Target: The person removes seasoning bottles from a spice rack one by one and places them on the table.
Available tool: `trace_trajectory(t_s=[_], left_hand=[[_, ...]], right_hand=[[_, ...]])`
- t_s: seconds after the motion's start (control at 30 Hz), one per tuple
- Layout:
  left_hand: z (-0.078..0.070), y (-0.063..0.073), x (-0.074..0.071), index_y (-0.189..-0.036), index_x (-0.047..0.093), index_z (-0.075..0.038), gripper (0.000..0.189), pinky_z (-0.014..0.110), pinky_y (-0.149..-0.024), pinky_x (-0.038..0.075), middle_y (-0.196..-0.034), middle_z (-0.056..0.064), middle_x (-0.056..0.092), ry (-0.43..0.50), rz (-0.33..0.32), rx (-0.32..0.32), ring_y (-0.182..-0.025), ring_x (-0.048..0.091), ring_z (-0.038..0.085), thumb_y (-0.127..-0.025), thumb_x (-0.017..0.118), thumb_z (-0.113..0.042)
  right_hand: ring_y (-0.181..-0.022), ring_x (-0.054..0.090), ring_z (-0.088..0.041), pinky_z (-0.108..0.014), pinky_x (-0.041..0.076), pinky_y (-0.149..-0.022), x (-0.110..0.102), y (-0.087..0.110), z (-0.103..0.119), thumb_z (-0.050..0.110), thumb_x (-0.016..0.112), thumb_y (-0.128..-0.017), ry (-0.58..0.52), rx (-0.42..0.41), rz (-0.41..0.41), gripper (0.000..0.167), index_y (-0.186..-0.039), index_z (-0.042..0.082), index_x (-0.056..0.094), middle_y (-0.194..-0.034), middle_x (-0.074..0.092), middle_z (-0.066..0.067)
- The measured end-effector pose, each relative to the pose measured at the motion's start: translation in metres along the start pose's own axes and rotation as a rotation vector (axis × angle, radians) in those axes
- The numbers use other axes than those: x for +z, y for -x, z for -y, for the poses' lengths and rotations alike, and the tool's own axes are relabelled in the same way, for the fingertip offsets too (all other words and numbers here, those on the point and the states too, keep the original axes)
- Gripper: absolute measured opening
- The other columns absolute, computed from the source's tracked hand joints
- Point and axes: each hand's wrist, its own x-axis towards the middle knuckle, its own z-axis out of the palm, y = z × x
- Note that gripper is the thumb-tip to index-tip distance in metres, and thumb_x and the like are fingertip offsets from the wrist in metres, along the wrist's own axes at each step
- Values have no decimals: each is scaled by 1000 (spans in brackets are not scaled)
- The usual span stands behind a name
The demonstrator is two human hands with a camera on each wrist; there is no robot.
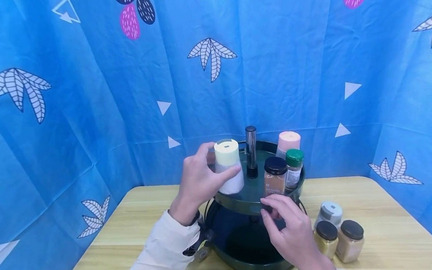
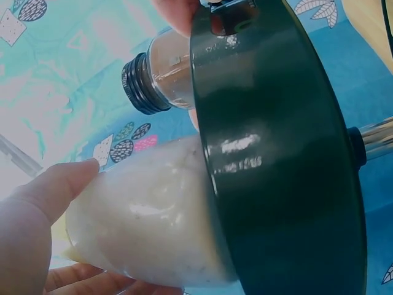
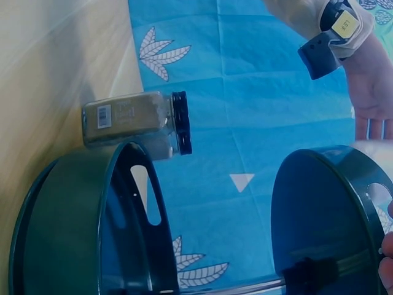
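My left hand [image 1: 198,175] holds a white shaker bottle [image 1: 232,179] with a pale yellow lid, thumb in front and fingers behind. In the left wrist view the bottle [image 2: 147,215] has its base at the rim of the upper tray [image 2: 276,153]. My right hand [image 1: 292,230] grips the front rim of the dark green two-tier rack [image 1: 237,204] with its fingertips. Just behind those fingers stands a brown ground spice jar [image 1: 274,180] with a black lid. Next to it are a green-capped spice bottle [image 1: 293,172] and a pink-lidded shaker [image 1: 289,141].
A chrome post [image 1: 250,149] rises through the trays. On the wooden table [image 1: 396,228], right of the rack, stand a grey-lidded shaker [image 1: 330,212] and two black-lidded jars [image 1: 350,242]. A small clear container [image 1: 202,254] sits partly hidden by the left sleeve. Blue patterned cloth [image 1: 279,73] surrounds the table.
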Motion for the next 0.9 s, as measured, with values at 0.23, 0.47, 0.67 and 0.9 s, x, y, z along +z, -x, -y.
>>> trace_trajectory(t_s=[0.23, 0.47, 0.67, 0.9], left_hand=[[2, 1, -6, -118, 58, 0, 60, 39, -67, 59, -101, 15, 71, -9, -15, 0, -86, 71, 26, -74, 86, -27], [3, 2, -14, -120, 57, 0, 61, 42, -67, 59, -105, 15, 70, -4, -17, -30, -88, 71, 28, -74, 86, -27], [7, 3, -19, -120, 57, -1, 61, 41, -67, 59, -104, 15, 70, -17, -23, -50, -88, 70, 27, -74, 86, -28], [10, 4, -24, -119, 58, -2, 57, 39, -67, 59, -103, 14, 70, -21, -27, -65, -89, 70, 25, -76, 85, -28]], right_hand=[[-69, 55, -5, -11, 49, -69, 0, 0, 0, -4, 79, -69, -5, 3, 3, 40, -106, 9, 71, -108, 67, -3], [-69, 56, -5, -11, 50, -69, 0, 0, -1, -4, 79, -70, -9, -3, 2, 39, -106, 9, 71, -108, 67, -3], [-69, 56, -5, -11, 50, -69, -1, 0, -1, -4, 78, -70, -14, -5, 3, 40, -107, 9, 71, -109, 67, -4], [-69, 55, -5, -11, 49, -68, -1, 0, -1, -4, 78, -70, -19, -10, 1, 39, -106, 9, 71, -108, 66, -3]])
